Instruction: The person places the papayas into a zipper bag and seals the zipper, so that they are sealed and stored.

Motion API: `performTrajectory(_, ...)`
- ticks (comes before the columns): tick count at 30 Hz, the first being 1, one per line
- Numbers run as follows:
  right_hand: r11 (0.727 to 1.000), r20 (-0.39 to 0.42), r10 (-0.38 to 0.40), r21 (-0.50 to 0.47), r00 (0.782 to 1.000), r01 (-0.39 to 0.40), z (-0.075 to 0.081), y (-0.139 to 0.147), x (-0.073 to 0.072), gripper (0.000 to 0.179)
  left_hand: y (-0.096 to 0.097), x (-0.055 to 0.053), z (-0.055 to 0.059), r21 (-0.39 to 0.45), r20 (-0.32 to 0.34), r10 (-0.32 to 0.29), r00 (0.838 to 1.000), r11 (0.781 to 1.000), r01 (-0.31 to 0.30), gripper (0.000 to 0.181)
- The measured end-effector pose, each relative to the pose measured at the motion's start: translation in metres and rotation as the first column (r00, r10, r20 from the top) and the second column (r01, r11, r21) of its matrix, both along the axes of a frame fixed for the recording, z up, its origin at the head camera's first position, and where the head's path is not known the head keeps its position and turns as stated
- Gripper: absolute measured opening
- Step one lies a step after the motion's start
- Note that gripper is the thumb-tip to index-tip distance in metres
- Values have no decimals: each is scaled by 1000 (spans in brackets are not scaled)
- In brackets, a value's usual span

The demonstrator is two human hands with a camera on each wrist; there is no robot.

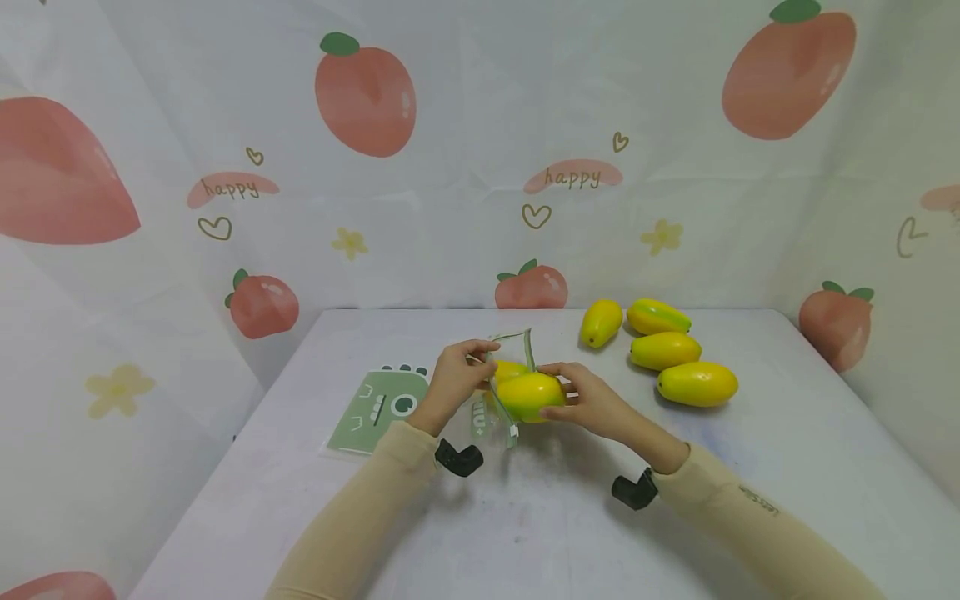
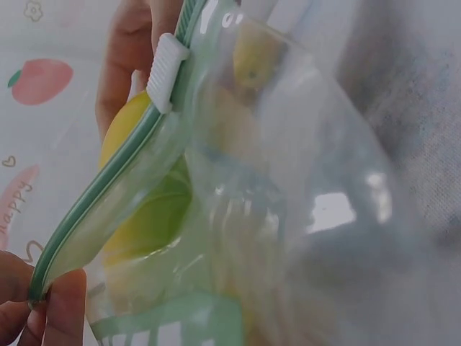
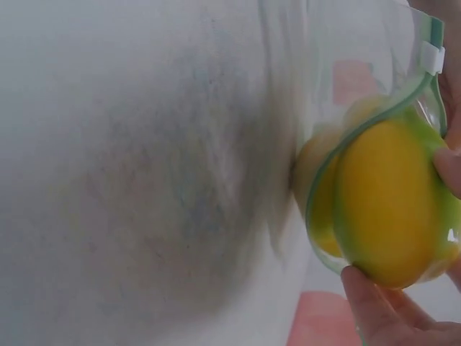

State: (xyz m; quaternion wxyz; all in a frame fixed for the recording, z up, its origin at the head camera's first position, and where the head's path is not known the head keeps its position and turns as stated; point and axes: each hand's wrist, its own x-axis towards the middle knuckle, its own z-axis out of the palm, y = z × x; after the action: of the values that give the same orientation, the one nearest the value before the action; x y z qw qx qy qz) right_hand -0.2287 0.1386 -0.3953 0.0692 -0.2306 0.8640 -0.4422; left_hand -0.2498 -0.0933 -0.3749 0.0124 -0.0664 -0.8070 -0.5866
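Observation:
My left hand (image 1: 459, 375) pinches the green zip edge of a clear zip bag (image 2: 331, 209) between thumb and fingers, and the bag's mouth gapes. A white slider (image 2: 167, 72) sits on that zip. My right hand (image 1: 592, 400) grips a glossy yellow-green fruit (image 1: 531, 396), mango- or papaya-like, with fingers spread around it. This fruit is at the bag's mouth, partly inside the rim in the right wrist view. Behind it another yellow fruit (image 3: 320, 173) shows through the clear plastic. How deep the held fruit sits is hard to tell.
Several more yellow fruits (image 1: 666, 351) lie at the back right of the white table (image 1: 525, 533). A flat bag with a green monster print (image 1: 382, 408) lies left of my left hand. Behind the table hangs a peach-patterned cloth (image 1: 465, 108).

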Motion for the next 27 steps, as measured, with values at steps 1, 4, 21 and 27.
performTrajectory(1, 1000, 1, 1, -4, 1000, -1, -1, -1, 0, 63, 0, 0, 0, 1, 1, -1, 1000, 1000, 1, 28)
performTrajectory(4, 1000, 3, 7, -9, 1000, -7, -2, -3, 0, 63, 0, 0, 0, 1, -1, -1, 1000, 1000, 1, 28)
performTrajectory(21, 997, 7, -63, -34, 998, 64, -7, -19, 0, 54, 1, -1, 1, 21, 3, -12, 1000, 1000, 12, 28)
performTrajectory(27, 997, 6, -32, -66, 999, 32, -10, -23, 0, 45, 1, 0, 3, 19, -2, -14, 1000, 1000, 14, 28)
